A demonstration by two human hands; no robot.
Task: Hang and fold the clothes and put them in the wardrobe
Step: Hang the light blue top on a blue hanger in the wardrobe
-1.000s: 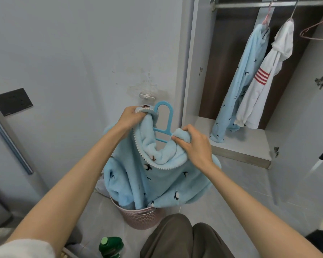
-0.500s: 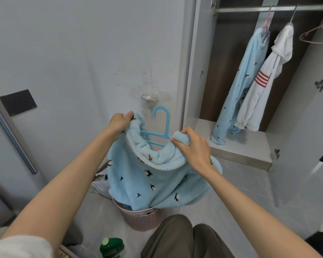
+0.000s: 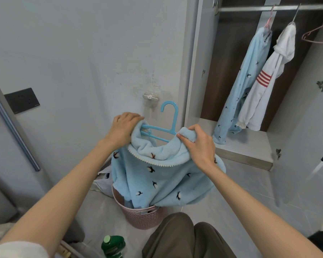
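I am partway through dressing the blue hanger (image 3: 171, 116) with the blue fleece top (image 3: 157, 175). Both sit near the centre of my view, and the top's lower part trails into the pink basket (image 3: 144, 216) at 6 o'clock. My left hand (image 3: 125, 127) has its fingers curled over the collar and the hanger's left end, clamped on both as far as I can tell. My right hand (image 3: 198, 144) pinches the collar's other side, thumb and fingers closed on a bunched fold. The hanger's right arm runs under the cloth beside it. The hook stands free above the neckline.

I judge the right shoulder is not yet seated, so that comes first. After that I need one hand on the hook to carry the top toward 2 o'clock. There the wardrobe rail (image 3: 268, 8) holds a blue garment (image 3: 246, 81), a white garment (image 3: 265, 86) and an empty pink hanger (image 3: 319, 34).
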